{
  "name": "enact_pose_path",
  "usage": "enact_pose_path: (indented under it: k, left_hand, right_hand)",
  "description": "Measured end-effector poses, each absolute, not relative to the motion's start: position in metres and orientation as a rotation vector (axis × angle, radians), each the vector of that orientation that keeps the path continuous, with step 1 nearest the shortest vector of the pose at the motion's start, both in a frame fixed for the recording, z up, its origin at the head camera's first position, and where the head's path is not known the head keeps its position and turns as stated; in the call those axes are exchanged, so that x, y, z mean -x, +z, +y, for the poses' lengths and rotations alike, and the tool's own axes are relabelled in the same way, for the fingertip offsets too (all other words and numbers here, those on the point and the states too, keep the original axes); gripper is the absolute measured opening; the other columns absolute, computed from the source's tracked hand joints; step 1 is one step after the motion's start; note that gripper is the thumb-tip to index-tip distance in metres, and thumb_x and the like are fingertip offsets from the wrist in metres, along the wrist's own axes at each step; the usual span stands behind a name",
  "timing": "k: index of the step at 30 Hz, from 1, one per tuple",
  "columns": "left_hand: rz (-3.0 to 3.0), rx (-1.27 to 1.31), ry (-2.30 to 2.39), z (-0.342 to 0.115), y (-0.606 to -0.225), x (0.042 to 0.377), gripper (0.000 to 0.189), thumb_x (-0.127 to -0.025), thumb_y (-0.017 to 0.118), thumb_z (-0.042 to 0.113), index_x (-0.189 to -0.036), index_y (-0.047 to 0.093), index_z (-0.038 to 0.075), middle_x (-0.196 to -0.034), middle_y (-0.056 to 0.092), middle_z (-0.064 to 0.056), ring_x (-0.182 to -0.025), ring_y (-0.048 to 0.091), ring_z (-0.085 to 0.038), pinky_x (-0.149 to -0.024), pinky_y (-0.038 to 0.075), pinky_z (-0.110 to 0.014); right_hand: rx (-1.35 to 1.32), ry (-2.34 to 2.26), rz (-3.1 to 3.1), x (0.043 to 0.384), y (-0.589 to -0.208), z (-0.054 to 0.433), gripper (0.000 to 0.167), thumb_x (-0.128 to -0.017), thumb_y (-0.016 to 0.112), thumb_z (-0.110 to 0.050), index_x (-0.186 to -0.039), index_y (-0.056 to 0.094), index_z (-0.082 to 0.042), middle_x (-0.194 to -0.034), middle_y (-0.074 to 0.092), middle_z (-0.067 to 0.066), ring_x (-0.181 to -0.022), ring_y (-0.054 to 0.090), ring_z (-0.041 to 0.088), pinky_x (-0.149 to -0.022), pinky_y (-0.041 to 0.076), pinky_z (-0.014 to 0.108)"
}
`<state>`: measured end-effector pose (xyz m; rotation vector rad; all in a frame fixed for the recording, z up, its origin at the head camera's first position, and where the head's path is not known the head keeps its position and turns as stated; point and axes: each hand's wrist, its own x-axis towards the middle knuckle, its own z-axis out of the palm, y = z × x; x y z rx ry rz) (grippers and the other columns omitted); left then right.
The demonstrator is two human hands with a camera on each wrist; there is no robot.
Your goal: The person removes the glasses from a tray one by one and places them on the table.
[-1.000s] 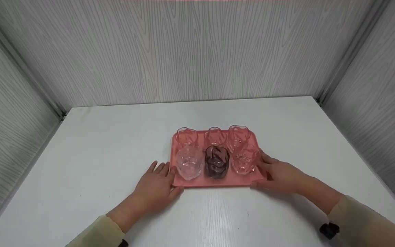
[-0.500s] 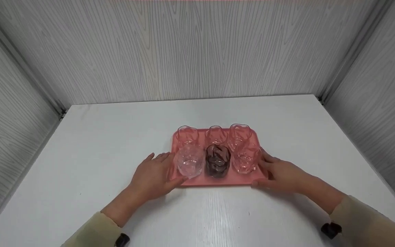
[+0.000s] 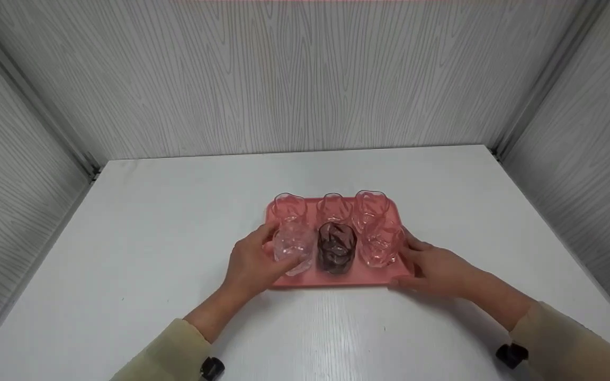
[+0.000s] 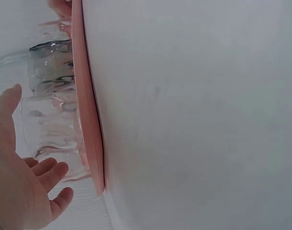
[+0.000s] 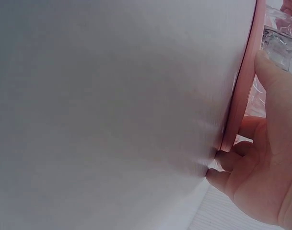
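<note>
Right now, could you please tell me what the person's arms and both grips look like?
The left sleeve and right sleeve are plain, pale greenish-beige. A small black piece shows beside the left cuff and another black piece beside the right, both too small to identify. The left grip and right grip are bare, with no glove or ring showing.

Right grip (image 5: 270, 160) holding pink tray (image 5: 242, 91), dark glass (image 5: 283, 48) beyond; white tabletop (image 5: 112, 115)
</note>
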<state>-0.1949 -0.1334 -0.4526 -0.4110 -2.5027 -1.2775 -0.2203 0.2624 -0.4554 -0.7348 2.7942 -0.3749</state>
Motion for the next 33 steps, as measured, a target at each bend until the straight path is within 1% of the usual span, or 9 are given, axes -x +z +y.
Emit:
enact_pose_path:
  k: [3,7,13,22,23,26,29,30,33]
  left_hand:
    - [-2.494,0.338,-1.422,-0.127,-0.453,0.195,0.074,-0.081,0.093,0.029,-0.144,0.06,0.006,-0.129,0.07,-0.007,-0.12,0.066,-0.023,-0.102,0.056,-0.045]
    - [-2.525,0.202,-1.518,-0.121,-0.453,0.194,0.079,-0.079,0.093,0.028,-0.147,0.057,0.008,-0.132,0.063,-0.008,-0.121,0.061,-0.023,-0.103,0.054,-0.046]
    - [-2.527,0.102,-1.587,-0.116,-0.451,0.193,0.081,-0.078,0.094,0.025,-0.147,0.056,0.008,-0.132,0.061,-0.009,-0.122,0.059,-0.024,-0.106,0.053,-0.046]
    - [-2.478,0.04,-1.634,-0.114,-0.454,0.194,0.078,-0.081,0.092,0.023,-0.149,0.055,0.007,-0.137,0.061,-0.009,-0.123,0.06,-0.026,-0.104,0.055,-0.046]
    - [-2.478,0.033,-1.638,-0.114,-0.454,0.194,0.078,-0.081,0.091,0.022,-0.149,0.055,0.007,-0.137,0.061,-0.009,-0.123,0.06,-0.026,-0.104,0.055,-0.046]
    - [-2.481,0.016,-1.652,-0.118,-0.453,0.193,0.077,-0.082,0.09,0.019,-0.149,0.055,0.007,-0.137,0.062,-0.009,-0.122,0.061,-0.027,-0.104,0.056,-0.045]
    - [-2.482,0.017,-1.652,-0.125,-0.448,0.193,0.077,-0.083,0.09,0.018,-0.15,0.054,0.007,-0.137,0.063,-0.009,-0.124,0.06,-0.028,-0.104,0.056,-0.045]
    - [-2.482,0.019,-1.651,-0.129,-0.446,0.193,0.077,-0.083,0.09,0.019,-0.15,0.054,0.007,-0.138,0.063,-0.009,-0.124,0.06,-0.028,-0.103,0.056,-0.045]
    - [-2.479,0.028,-1.635,-0.14,-0.436,0.195,0.078,-0.083,0.091,0.021,-0.151,0.054,0.009,-0.139,0.063,-0.008,-0.124,0.06,-0.028,-0.101,0.057,-0.044]
  right_hand:
    - [0.728,-0.377,2.79,0.221,-0.456,0.263,0.109,-0.09,0.055,-0.086,-0.164,0.038,-0.008,-0.172,0.027,0.018,-0.144,0.049,0.043,-0.108,0.049,0.058]
    - [0.723,-0.367,2.791,0.221,-0.455,0.262,0.109,-0.09,0.055,-0.086,-0.164,0.037,-0.008,-0.171,0.028,0.019,-0.143,0.049,0.044,-0.108,0.049,0.059]
    - [0.736,-0.36,2.8,0.222,-0.455,0.261,0.107,-0.091,0.055,-0.084,-0.164,0.037,-0.009,-0.171,0.029,0.02,-0.143,0.05,0.044,-0.107,0.05,0.059]
    - [0.758,-0.367,2.808,0.223,-0.456,0.26,0.106,-0.091,0.054,-0.084,-0.164,0.038,-0.009,-0.171,0.028,0.02,-0.143,0.05,0.044,-0.107,0.051,0.058]
    - [0.757,-0.369,2.807,0.223,-0.456,0.26,0.106,-0.091,0.054,-0.084,-0.164,0.038,-0.009,-0.171,0.028,0.02,-0.139,0.054,0.043,-0.104,0.053,0.056]
    - [0.761,-0.367,2.807,0.222,-0.457,0.26,0.105,-0.091,0.054,-0.084,-0.163,0.04,-0.009,-0.171,0.028,0.02,-0.133,0.058,0.039,-0.098,0.056,0.052]
    - [0.786,-0.367,2.812,0.221,-0.457,0.26,0.103,-0.092,0.054,-0.083,-0.162,0.042,-0.008,-0.17,0.029,0.022,-0.124,0.062,0.035,-0.086,0.053,0.046]
    - [0.798,-0.366,2.817,0.22,-0.457,0.261,0.102,-0.093,0.054,-0.082,-0.161,0.043,-0.008,-0.169,0.03,0.023,-0.128,0.061,0.036,-0.088,0.054,0.046]
    - [0.82,-0.369,2.825,0.219,-0.457,0.262,0.1,-0.094,0.054,-0.081,-0.161,0.044,-0.007,-0.168,0.031,0.024,-0.122,0.063,0.034,-0.083,0.052,0.043]
